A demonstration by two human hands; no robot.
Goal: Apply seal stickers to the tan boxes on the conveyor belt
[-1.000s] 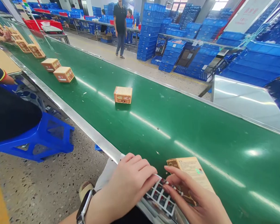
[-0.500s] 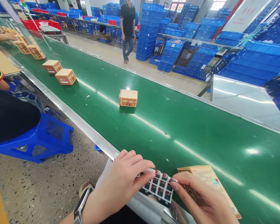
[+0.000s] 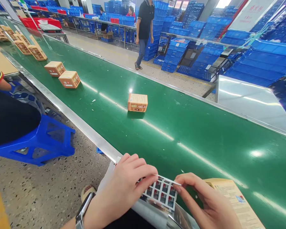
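Low in the view, a sheet of labels (image 3: pixel 163 193) shows rows of small dark, partly red rectangles on white. My left hand (image 3: pixel 131 179), with a watch on its wrist, is closed on the sheet's left part, fingers over the top. The thumb and forefinger of my right hand (image 3: pixel 200 197) pinch its upper right corner. A white edge stands up between both hands. Behind my right hand lies a tan printed carton (image 3: pixel 240 202), partly hidden by the hand. Grey-white wrapping (image 3: pixel 146 212) lies under the sheet.
A green conveyor belt (image 3: pixel 193 127) with a metal rim crosses the view. One brown box (image 3: pixel 137 103) stands mid-belt, with several others farther left. Beside a blue stool (image 3: pixel 54 136) a co-worker sits at left. Another person (image 3: pixel 145 28) walks beyond the belt near stacked blue crates (image 3: pixel 173 57).
The boxes on the belt have shifted right, and the carton by my right hand has slid right and nearer. The standing person has moved right. Both hands keep their hold; the sheet's top edge looks straighter.
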